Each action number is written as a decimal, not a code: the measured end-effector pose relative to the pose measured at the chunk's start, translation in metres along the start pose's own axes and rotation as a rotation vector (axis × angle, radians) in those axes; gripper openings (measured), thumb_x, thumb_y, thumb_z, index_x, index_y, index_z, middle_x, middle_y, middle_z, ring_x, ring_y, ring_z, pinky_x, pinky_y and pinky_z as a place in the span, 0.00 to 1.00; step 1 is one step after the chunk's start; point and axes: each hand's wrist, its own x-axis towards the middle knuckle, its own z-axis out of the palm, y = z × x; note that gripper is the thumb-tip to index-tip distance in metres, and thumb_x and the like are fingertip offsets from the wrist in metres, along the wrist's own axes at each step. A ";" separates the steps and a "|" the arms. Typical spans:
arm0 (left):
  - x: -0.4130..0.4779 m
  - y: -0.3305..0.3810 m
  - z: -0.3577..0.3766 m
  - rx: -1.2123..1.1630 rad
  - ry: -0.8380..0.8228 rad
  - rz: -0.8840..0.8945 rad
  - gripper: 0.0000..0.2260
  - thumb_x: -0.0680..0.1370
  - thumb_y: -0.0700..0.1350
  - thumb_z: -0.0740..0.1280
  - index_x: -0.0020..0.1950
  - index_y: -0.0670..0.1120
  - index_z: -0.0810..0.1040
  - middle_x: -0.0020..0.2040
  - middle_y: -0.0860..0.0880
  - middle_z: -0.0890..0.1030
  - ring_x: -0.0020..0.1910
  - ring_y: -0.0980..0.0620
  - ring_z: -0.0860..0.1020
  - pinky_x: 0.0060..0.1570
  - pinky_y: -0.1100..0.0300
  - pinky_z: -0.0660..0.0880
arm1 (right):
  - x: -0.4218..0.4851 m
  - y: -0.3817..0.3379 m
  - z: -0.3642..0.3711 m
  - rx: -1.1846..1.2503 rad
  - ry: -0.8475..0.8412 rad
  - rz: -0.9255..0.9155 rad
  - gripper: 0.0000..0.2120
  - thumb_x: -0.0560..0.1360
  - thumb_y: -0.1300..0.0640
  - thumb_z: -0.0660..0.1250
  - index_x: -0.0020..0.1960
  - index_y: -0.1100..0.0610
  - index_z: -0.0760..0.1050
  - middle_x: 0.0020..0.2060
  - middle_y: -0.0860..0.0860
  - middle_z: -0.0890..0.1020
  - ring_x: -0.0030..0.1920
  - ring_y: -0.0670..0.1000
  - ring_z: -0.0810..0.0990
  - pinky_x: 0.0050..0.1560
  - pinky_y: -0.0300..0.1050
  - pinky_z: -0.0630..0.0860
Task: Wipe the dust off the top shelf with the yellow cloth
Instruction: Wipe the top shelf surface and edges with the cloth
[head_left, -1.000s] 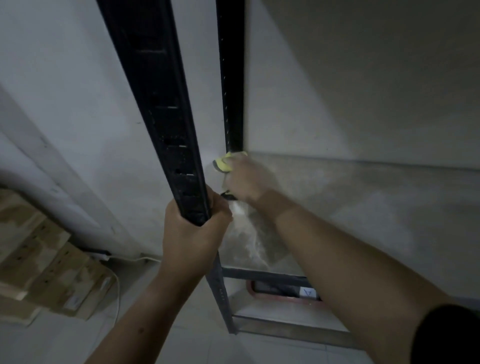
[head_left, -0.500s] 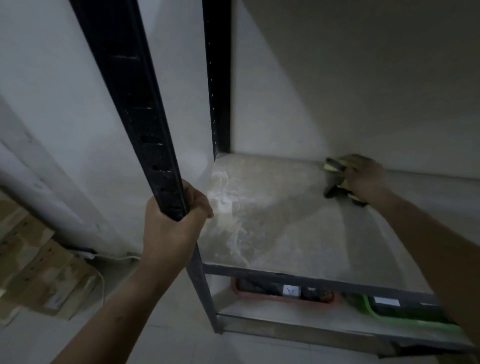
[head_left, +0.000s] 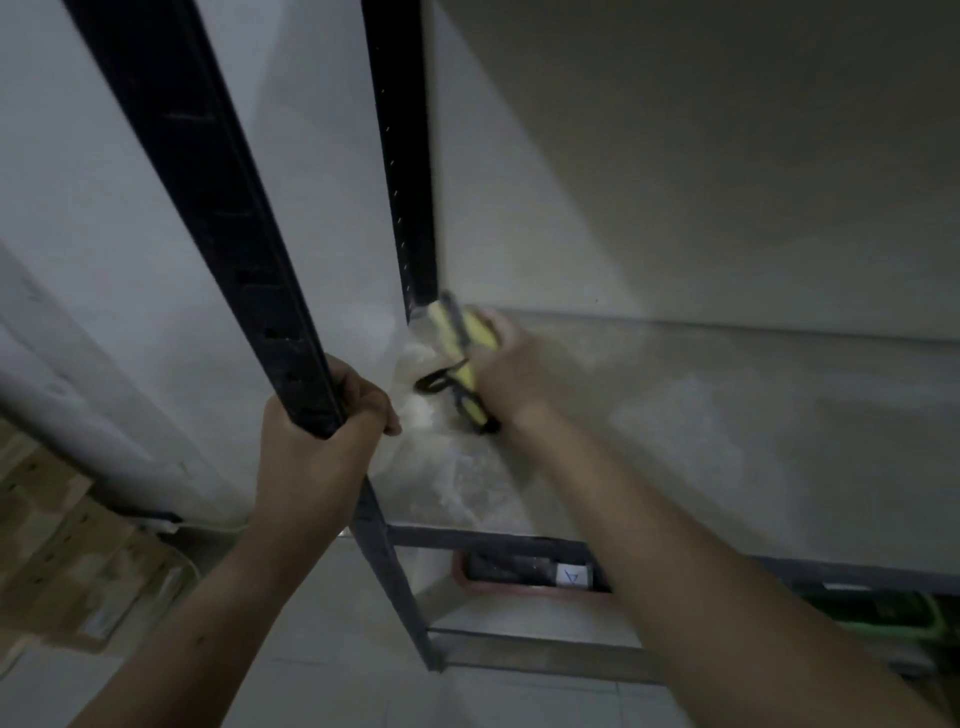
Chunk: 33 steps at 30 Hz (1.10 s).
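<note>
Head view: our right hand (head_left: 511, 371) grips the yellow cloth (head_left: 464, 340) by the back post (head_left: 410, 208). Our left hand (head_left: 317, 441) holds the front post (head_left: 218, 208). We think lots of top shelf (head_left: 727, 415) near that back post looks dusty.

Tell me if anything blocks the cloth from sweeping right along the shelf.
Nothing visible does. The right hand presses the cloth into the back left corner, and the shelf to its right shows only dust.
</note>
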 end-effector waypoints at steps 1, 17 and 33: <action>-0.001 0.001 0.000 0.001 0.002 -0.009 0.06 0.70 0.38 0.63 0.34 0.47 0.72 0.35 0.41 0.81 0.36 0.51 0.80 0.42 0.68 0.76 | 0.002 0.001 -0.025 -0.041 0.084 0.008 0.16 0.73 0.64 0.64 0.61 0.61 0.75 0.48 0.50 0.75 0.49 0.50 0.74 0.38 0.24 0.69; -0.001 0.003 -0.001 -0.025 -0.004 -0.010 0.11 0.69 0.39 0.63 0.31 0.54 0.75 0.34 0.45 0.82 0.37 0.51 0.80 0.44 0.68 0.76 | -0.055 0.073 -0.175 -0.939 0.114 0.023 0.22 0.77 0.54 0.62 0.71 0.53 0.68 0.71 0.56 0.69 0.65 0.59 0.72 0.65 0.53 0.70; -0.001 0.005 -0.003 -0.013 -0.013 -0.030 0.13 0.69 0.39 0.64 0.30 0.56 0.76 0.31 0.51 0.81 0.38 0.44 0.80 0.45 0.55 0.75 | -0.076 0.018 -0.150 -0.447 -0.087 -0.089 0.22 0.78 0.63 0.57 0.71 0.54 0.67 0.68 0.55 0.72 0.62 0.57 0.75 0.60 0.38 0.70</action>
